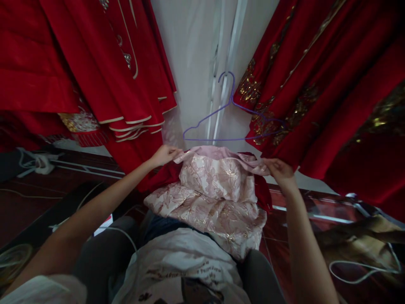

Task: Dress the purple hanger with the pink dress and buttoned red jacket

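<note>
Across my lap lies a pale pink brocade garment [218,177] with a shiny floral pattern and a plain pink lining along its top edge. My left hand [167,154] pinches the left end of that edge. At the other end, my right hand [280,169] grips the edge between thumb and fingers. The edge is stretched between both hands and sags slightly in the middle. Just beyond it, a thin purple hanger [215,110] hangs against the white surface, apart from both hands. Dark red cloth [167,175] shows behind and beneath the garment.
Red garments with silver trim [126,55] hang at the left, and red garments with gold sequins [268,105] hang at the right. A white cable [363,270] lies by a brown bag-like thing [354,245] at lower right. White metal bars [88,166] run low at left.
</note>
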A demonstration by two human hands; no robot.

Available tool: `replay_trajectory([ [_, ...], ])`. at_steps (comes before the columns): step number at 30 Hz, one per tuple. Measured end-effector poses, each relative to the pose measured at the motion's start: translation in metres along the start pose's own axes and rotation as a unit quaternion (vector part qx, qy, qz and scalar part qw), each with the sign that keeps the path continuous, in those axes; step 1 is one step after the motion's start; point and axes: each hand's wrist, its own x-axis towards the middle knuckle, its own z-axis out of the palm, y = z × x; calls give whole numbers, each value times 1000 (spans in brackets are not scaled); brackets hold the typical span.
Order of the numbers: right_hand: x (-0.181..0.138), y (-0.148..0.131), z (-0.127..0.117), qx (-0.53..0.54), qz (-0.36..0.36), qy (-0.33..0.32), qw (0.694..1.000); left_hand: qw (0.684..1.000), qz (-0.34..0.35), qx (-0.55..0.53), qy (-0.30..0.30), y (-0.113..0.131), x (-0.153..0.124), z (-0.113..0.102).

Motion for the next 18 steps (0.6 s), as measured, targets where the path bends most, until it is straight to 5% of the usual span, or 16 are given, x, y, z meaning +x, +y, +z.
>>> replay_trajectory([
  [6, -15, -63, 22, 39, -139, -40, 989, 963, 225, 145, 3, 99, 32, 24],
  [9, -22, -85, 29, 12, -194, 2, 981, 942, 273, 193, 21, 121, 62, 49],
  [14, -28, -76, 31, 40, -200, 66, 977, 936, 220, 268, 61, 106, 72, 106],
  [18, -16, -54, 18, 57, -166, 217, 960, 936, 128, 272, 184, 111, 46, 129],
])
